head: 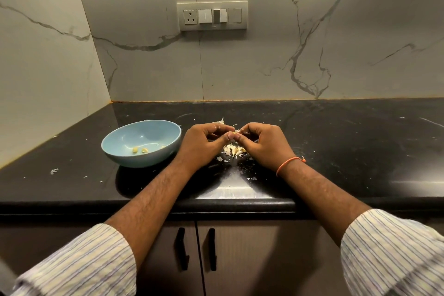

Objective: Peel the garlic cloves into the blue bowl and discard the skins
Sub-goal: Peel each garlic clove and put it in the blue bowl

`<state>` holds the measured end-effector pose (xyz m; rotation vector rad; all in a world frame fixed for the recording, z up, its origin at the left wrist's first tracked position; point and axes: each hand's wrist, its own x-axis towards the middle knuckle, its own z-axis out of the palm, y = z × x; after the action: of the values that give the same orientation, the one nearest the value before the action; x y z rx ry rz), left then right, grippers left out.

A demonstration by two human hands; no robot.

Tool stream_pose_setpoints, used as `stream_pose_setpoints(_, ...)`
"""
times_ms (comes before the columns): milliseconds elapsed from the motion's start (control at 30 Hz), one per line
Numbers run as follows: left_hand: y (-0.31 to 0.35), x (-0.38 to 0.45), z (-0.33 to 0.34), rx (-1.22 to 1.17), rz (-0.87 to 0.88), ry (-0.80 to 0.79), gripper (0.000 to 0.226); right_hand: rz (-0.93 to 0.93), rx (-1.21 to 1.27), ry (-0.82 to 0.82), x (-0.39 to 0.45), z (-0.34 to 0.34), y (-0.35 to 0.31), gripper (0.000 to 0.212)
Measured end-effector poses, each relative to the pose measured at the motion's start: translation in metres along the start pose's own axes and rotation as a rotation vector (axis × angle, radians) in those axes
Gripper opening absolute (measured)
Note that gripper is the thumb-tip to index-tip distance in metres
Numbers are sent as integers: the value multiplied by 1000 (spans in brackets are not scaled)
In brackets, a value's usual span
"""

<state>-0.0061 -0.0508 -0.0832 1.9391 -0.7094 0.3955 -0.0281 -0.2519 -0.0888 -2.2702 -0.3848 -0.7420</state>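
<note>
Both hands' fingers (229,136) pinch one garlic clove (236,131) mid-desk; slip risk: it drops into skin pile (234,150), missing blue bowl (141,143)

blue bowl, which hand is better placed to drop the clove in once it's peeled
Left. The left hand sits right beside the blue bowl; the right hand would have to cross over it. Both pinch the garlic clove.

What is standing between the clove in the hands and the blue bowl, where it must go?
Nothing visible blocks the way. The garlic clove is pinched between the left hand and the right hand, above the skin pile. The blue bowl sits just left of the left hand, open on top.
</note>
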Motion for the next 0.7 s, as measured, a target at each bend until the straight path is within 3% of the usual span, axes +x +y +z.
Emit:
stream_pose_setpoints(300,-5,2,-4,-151,-115,67,21,28,60,54,1,0,1,3)
stream_pose_setpoints(433,-5,1,-3,-161,-122,71,24,48,-12,46,1,-1,5,28)
stream_pose_setpoints(600,-7,2,-4,-163,-125,72,26,87,-11,98,3,-1,5,14)
stream_pose_setpoints(700,-7,2,-3,-148,-123,80,25,90,-92,134,1,-2,6,26)
